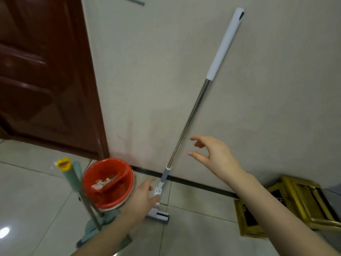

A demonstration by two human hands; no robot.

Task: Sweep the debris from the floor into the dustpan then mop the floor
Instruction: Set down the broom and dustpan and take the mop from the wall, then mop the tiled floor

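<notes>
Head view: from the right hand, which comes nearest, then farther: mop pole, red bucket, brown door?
1. Mop pole, just left of the right hand, leaning on the wall.
2. Red bucket, on the floor, farther left.
3. Brown door, far left.

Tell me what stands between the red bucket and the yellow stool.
In the head view, the mop leans on the wall between red bucket and yellow stool, with the left hand near its lower joint.
</notes>
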